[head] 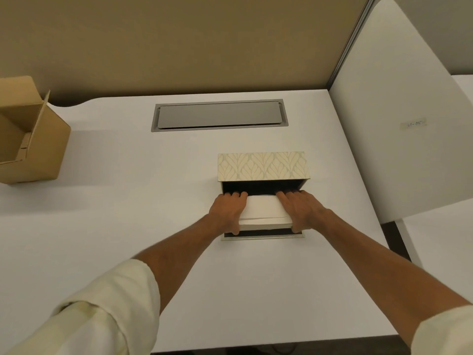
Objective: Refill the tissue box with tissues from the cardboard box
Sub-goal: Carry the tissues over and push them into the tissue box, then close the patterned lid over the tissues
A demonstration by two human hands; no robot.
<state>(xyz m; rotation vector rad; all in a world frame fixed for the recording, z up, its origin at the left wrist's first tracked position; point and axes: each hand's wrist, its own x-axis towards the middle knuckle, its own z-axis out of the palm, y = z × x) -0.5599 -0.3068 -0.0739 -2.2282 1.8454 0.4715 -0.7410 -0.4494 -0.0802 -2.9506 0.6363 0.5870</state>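
A cream leaf-patterned tissue box (263, 166) lies on the white desk right of centre, with its dark inside open toward me. A white stack of tissues (263, 210) sits halfway in that opening. My left hand (227, 212) grips the stack's left end and my right hand (300, 211) grips its right end, fingertips reaching into the box. The brown cardboard box (30, 134) stands open at the far left edge of the desk, its inside looking empty from here.
A grey metal cable hatch (218, 115) is set into the desk (128, 213) behind the tissue box. A white partition panel (399, 124) rises along the right side and a tan wall stands behind. The desk's front edge runs near the bottom.
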